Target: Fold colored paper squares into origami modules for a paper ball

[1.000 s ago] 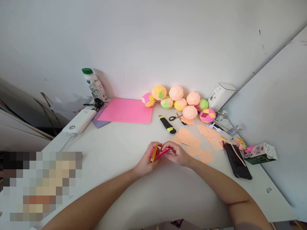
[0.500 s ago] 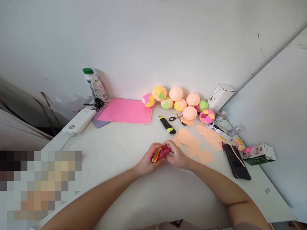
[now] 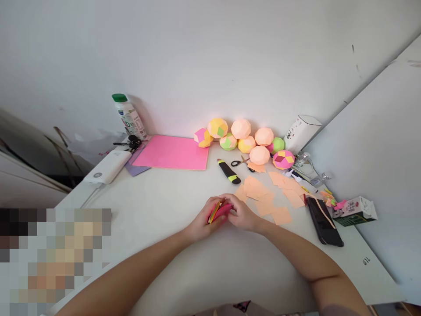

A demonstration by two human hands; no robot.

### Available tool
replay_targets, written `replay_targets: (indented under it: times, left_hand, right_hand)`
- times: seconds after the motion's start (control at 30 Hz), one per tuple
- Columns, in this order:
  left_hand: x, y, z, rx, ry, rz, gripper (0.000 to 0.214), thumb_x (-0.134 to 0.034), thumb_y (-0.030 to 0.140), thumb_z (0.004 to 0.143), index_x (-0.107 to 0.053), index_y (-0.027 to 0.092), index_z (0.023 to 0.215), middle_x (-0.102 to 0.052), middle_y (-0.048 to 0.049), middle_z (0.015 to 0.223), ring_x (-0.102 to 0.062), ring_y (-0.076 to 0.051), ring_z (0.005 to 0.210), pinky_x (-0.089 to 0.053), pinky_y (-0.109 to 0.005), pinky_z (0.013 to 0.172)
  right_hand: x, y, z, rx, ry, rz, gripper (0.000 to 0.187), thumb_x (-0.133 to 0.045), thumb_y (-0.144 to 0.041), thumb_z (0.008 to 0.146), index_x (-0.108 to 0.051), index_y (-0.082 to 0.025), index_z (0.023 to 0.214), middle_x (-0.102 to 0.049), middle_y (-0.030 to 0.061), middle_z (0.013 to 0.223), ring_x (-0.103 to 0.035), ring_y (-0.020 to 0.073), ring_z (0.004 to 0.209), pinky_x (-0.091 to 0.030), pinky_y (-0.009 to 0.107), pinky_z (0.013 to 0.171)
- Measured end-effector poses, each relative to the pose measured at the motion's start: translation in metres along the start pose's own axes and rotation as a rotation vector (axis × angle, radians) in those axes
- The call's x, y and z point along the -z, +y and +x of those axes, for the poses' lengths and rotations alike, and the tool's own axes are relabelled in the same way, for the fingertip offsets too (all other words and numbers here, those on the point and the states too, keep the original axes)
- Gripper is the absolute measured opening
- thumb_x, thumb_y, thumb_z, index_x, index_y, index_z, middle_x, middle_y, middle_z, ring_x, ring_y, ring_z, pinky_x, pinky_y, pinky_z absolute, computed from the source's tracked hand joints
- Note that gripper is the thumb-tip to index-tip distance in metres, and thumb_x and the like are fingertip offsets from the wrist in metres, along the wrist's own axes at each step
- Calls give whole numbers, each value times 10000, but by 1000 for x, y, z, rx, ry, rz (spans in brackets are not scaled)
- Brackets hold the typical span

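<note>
Both my hands meet at the middle of the white table (image 3: pixel 171 202). My left hand (image 3: pixel 201 224) and my right hand (image 3: pixel 242 215) are closed together on a small stack of coloured paper squares (image 3: pixel 219 211), pink on the outside with orange and green edges showing. The stack is held on edge between my fingers. Loose peach paper squares (image 3: pixel 263 193) lie just right of my right hand.
Several folded paper balls (image 3: pixel 245 140) line the wall, with scissors (image 3: pixel 239 162) and a black-and-yellow highlighter (image 3: pixel 229 171) in front. A pink sheet (image 3: pixel 173 152), a white power bank (image 3: pixel 107 166), keys and a bottle (image 3: pixel 129 115) sit at left. A black phone (image 3: pixel 324 221) and a carton (image 3: pixel 357 210) lie right.
My hands have drawn closer, pressing the pink sheet down against the stack. A second ago it stuck out toward my right hand.
</note>
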State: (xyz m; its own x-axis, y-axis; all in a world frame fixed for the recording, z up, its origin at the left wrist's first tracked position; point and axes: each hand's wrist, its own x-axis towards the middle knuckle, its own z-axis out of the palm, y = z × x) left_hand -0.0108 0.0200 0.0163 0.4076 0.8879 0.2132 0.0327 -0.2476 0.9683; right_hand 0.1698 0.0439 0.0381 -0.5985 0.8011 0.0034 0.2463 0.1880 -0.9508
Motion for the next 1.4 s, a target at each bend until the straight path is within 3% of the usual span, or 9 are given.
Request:
replay_targets:
  times: [0.17,0.27,0.37,0.47,0.63,0.83,1.0,1.13,1.4]
  left_hand:
    - [3,1,-1,87,-28,-53,474,-358,495,931,-443,258,1333,-403,-90,1382,-400,-274,1266,-375,-422,1055]
    - [3,0,-4,126,-34,-96,552,-327,534,929,-314,288,1423,-180,-53,1526,-208,-285,1392,-270,-429,1124]
    - [1,0,-7,106,-69,-60,585,-301,531,936,-175,320,1467,45,-2,1566,26,-276,1436,-170,-449,1158]
    - [-1,1,-9,112,-32,-21,640,-343,516,932,-73,322,1478,83,-16,1565,92,-275,1431,-143,-478,1160]
    - [-3,-1,-10,164,102,-120,757,-501,488,883,-36,331,1460,-127,-99,1540,-253,-281,1379,-365,-475,1051]
    - [-1,-8,-3,119,212,-163,355,-647,430,794,-588,188,1047,-648,-90,1050,-607,-222,962,-489,-378,854]
    - [0,-11,3,190,246,-94,279,-605,450,811,-586,177,867,-635,-39,849,-594,-172,793,-488,-309,731]
    - [-1,-9,3,228,267,-37,345,-628,424,791,-495,201,1019,-599,-54,1017,-606,-187,905,-503,-329,768]
    - [0,-5,1,122,176,-71,330,-578,326,829,-428,202,1096,-575,-81,1083,-600,-177,915,-508,-337,781]
  right_hand:
    - [10,2,8,-11,356,4,367,-487,-118,754,-511,-212,1107,-593,44,1037,-589,168,957,-477,333,852]
    - [12,3,11,-65,503,44,330,-483,-135,741,-516,-205,1062,-589,46,1038,-586,178,960,-483,335,833]
    - [5,1,9,-60,412,106,340,-492,-118,719,-520,-203,1047,-585,43,1024,-583,174,936,-492,312,783]
    - [-3,-5,2,-80,200,208,368,-473,-104,745,-507,-217,1093,-593,23,949,-593,144,807,-498,274,673]
    - [-9,-12,-7,19,107,183,333,-463,-114,820,-490,-239,1127,-587,33,1008,-589,138,848,-497,308,754]
    - [-11,-1,-3,263,182,62,348,-458,-145,872,-375,-249,1194,-574,38,981,-563,160,975,-446,390,908]
    - [-13,10,-1,110,262,-84,466,-483,-141,832,-332,-235,1263,-510,88,1156,-480,199,1144,-379,456,1010]
    - [-16,15,0,-39,249,-114,509,-472,-144,821,-318,-225,1300,-424,128,1310,-431,221,1224,-356,483,1044]
    - [-17,20,-1,45,125,-15,697,-452,-86,817,-141,-240,1421,-324,125,1434,-324,197,1340,-275,462,1117]
